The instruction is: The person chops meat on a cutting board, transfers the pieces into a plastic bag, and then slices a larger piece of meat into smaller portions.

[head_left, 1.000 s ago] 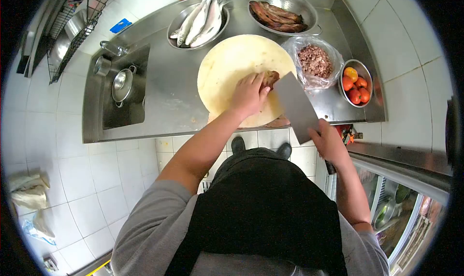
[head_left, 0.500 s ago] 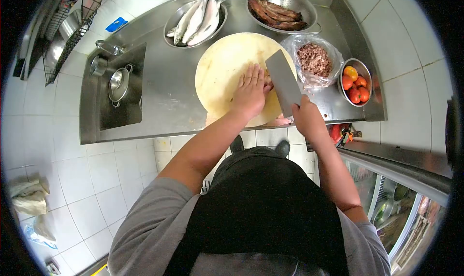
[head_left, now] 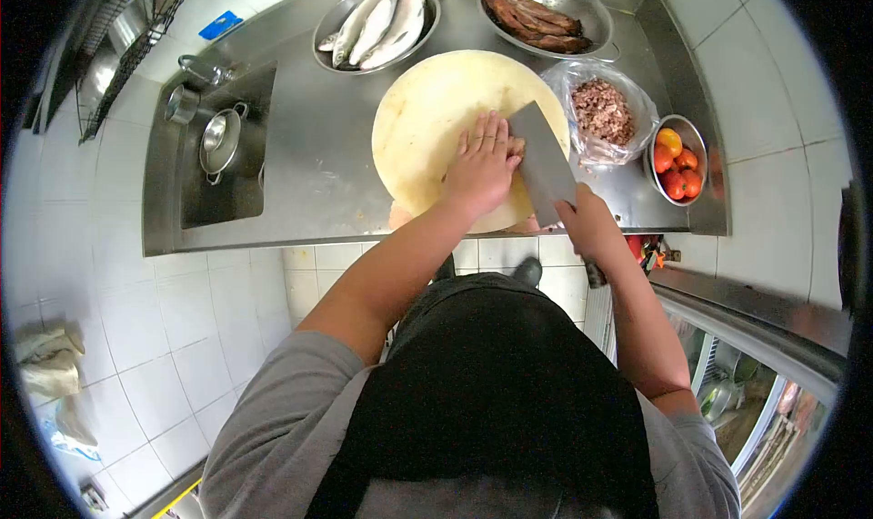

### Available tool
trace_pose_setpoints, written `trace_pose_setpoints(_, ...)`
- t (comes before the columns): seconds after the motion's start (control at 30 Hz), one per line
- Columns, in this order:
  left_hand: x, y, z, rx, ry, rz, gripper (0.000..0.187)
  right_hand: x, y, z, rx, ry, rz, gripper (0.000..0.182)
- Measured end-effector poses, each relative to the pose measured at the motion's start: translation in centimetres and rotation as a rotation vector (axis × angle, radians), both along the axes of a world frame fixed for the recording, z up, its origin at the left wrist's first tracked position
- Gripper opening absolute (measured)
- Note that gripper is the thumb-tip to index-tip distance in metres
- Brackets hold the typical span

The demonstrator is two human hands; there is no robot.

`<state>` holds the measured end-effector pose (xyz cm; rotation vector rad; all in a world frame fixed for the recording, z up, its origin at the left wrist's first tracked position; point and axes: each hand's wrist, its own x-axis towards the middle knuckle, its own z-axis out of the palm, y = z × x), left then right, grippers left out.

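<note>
My right hand (head_left: 591, 223) grips a cleaver (head_left: 544, 160) by its dark handle, the wide blade slanting across the right side of the round yellow chopping board (head_left: 418, 123). On the board my left hand (head_left: 480, 169) lies flat, fingers stretched out and thumb towards the blade. A small brownish piece of food (head_left: 516, 146) shows between this thumb and the cleaver; the palm hides whatever is under it. Just right of the board, a clear plastic bag (head_left: 641, 110) holds chopped reddish-brown meat (head_left: 602, 111).
Whole fish (head_left: 377, 23) fill a metal bowl behind the board. Browned meat strips (head_left: 536, 19) lie in a colander (head_left: 596, 23) at the back right. Tomatoes (head_left: 675, 160) sit in a bowl far right. A sink (head_left: 250, 196) with pots is on the left.
The cleaver and both hands stay close together at the small piece, with the blade now slightly further right. The whole view has shifted a little; the bowls stand as before.
</note>
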<state>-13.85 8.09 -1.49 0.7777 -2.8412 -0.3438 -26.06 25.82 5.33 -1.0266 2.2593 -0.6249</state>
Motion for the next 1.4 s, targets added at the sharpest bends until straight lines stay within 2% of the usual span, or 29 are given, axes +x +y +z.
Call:
trace_pose_setpoints(0.07, 0.1, 0.2, 0.2, -0.018, 0.028, -0.017, 0.062, 0.6, -0.2, 2.3, 0.129, -0.179, -0.095, 0.035)
trace_pose_setpoints(0.1, 0.1, 0.2, 0.1, -0.014, 0.023, -0.023, 0.062, 0.9, -0.8, 1.7, 0.134, -0.185, -0.101, 0.035)
trace_pose_setpoints(0.17, -0.1, 0.0, -0.2, -0.008, 0.025, -0.020, 0.062, 0.8, -2.3, -0.9, -0.081, -0.014, 0.007, 0.034)
trace_pose_setpoints(0.2, -0.2, -0.1, -0.3, -0.008, 0.024, -0.033, 0.062, 0.7, -3.1, -2.5, -0.059, 0.035, -0.017, 0.035)
trace_pose_setpoints(0.33, -0.2, 0.0, -0.4, -0.028, -0.009, -0.023, 0.062, 1.4, -2.7, -2.1, -0.064, -0.064, -0.094, 0.036)
trace_pose_setpoints(0.4, -0.3, 0.0, -0.3, -0.036, -0.015, -0.007, 0.062, 2.0, -1.2, -0.8, 0.033, -0.252, -0.120, 0.037)
trace_pose_setpoints(0.5, -0.1, 0.1, -0.1, -0.058, 0.006, -0.007, 0.063, 2.1, 2.1, -2.3, -0.070, -0.134, 0.012, 0.036)
trace_pose_setpoints(0.6, -0.3, 0.0, 0.0, -0.037, -0.016, 0.013, 0.064, 2.0, 3.7, -1.1, 0.034, -0.203, 0.025, 0.035)
trace_pose_setpoints(0.7, -0.3, 0.0, 0.0, -0.047, -0.015, 0.028, 0.063, 1.5, 5.9, -0.9, 0.006, -0.219, 0.084, 0.035)
trace_pose_setpoints(0.73, -0.3, 0.0, 0.2, -0.021, -0.023, 0.041, 0.063, 1.4, 6.4, 0.9, 0.108, -0.287, 0.060, 0.035)
trace_pose_setpoints(0.83, -0.3, 0.1, 0.4, 0.022, -0.032, 0.042, 0.062, 0.1, 8.4, 4.0, 0.153, -0.419, 0.085, 0.035)
trace_pose_setpoints(0.9, -0.2, -0.4, 0.6, 0.033, -0.034, 0.030, 0.062, -0.1, 9.1, 5.5, 0.228, -0.400, 0.065, 0.034)
trace_pose_setpoints(0.97, -0.3, -0.9, 0.8, 0.172, -0.043, 0.002, 0.062, -0.3, 10.4, 4.9, 0.026, -0.230, 0.088, 0.034)
trace_pose_setpoints(1.0, -0.4, -1.0, 1.2, 0.166, -0.042, -0.010, 0.062, -0.3, 10.6, 4.3, -0.092, -0.247, 0.023, 0.033)
trace_pose_setpoints(1.03, -0.4, -1.1, 1.7, 0.167, -0.009, -0.023, 0.062, -0.3, 10.5, 4.0, -0.098, -0.246, 0.011, 0.033)
trace_pose_setpoints(1.1, -0.9, -0.9, 2.2, 0.164, 0.015, -0.047, 0.063, -0.3, 9.4, 3.3, -0.113, -0.024, -0.069, 0.031)
trace_pose_setpoints(1.13, -1.4, -0.6, 2.2, 0.135, 0.003, -0.060, 0.063, -0.5, 8.6, 3.0, -0.046, -0.047, -0.100, 0.029)
trace_pose_setpoints(1.23, -2.1, -0.3, 1.8, 0.096, -0.053, -0.085, 0.064, 0.1, 6.7, 2.0, -0.170, -0.020, -0.114, 0.029)
trace_pose_setpoints(1.37, -2.2, -0.3, 0.4, 0.040, -0.081, -0.104, 0.065, 0.6, 4.9, 1.7, -0.071, 0.020, -0.144, 0.028)
trace_pose_setpoints(1.4, -2.1, -0.2, 0.7, 0.039, -0.087, -0.105, 0.065, 0.8, 4.8, 1.4, -0.127, 0.008, -0.156, 0.027)
